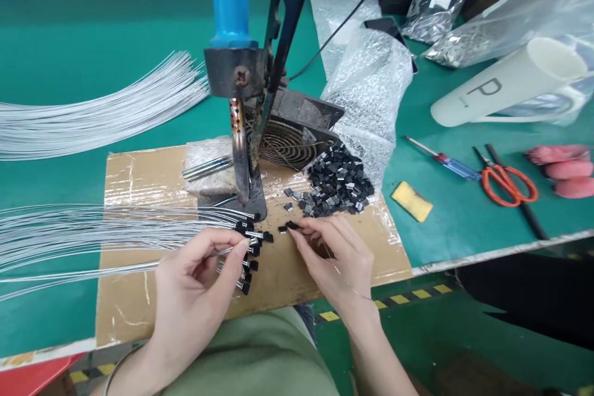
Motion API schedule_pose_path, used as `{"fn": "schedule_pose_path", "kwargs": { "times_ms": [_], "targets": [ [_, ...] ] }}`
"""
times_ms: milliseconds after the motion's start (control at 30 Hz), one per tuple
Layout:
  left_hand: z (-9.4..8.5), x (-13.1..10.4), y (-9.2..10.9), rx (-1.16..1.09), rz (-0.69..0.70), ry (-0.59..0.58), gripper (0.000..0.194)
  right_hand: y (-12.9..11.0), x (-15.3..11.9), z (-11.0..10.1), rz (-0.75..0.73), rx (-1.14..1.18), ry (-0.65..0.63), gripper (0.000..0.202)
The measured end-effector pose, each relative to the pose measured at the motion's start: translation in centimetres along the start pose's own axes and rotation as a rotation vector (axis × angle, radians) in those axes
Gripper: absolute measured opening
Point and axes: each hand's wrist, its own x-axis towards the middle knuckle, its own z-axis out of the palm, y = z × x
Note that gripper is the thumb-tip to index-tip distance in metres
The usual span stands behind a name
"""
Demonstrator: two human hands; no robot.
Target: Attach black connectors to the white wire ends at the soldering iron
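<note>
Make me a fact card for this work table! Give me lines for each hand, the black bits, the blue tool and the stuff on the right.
Left hand: pinching thin pale wires
Right hand: pinching a small black piece
Black bits: a heap by the bubble wrap
Blue tool: clamped upright, tip down
Right side: screwdriver, orange-handled scissors, yellow block, white mug with a "P"

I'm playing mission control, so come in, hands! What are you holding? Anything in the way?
Left hand: pinching pale wires. Right hand: pinching small black piece. Possible obstacle: soldering iron, tip down, just beyond left hand.
</note>
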Motion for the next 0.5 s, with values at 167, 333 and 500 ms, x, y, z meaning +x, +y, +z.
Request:
{"fn": "schedule_pose_path", "kwargs": {
  "times_ms": [167, 333, 500],
  "targets": [
    [0.0, 0.0, -0.1, 0.004, 0.020, -0.009, 0.008, -0.1, -0.4, 0.0, 0.098, 0.056, -0.046, 0.009],
    [0.1, 0.1, 0.7, -0.021, -0.058, 0.025, 0.008, -0.4, -0.2, 0.0, 0.145, 0.090, -0.061, 0.008],
    [0.0, 0.3, 1.1, -0.051, -0.052, 0.012, 0.009, -0.6, 0.3, -0.6, 0.206, 0.156, -0.019, 0.005]
  ]
}}
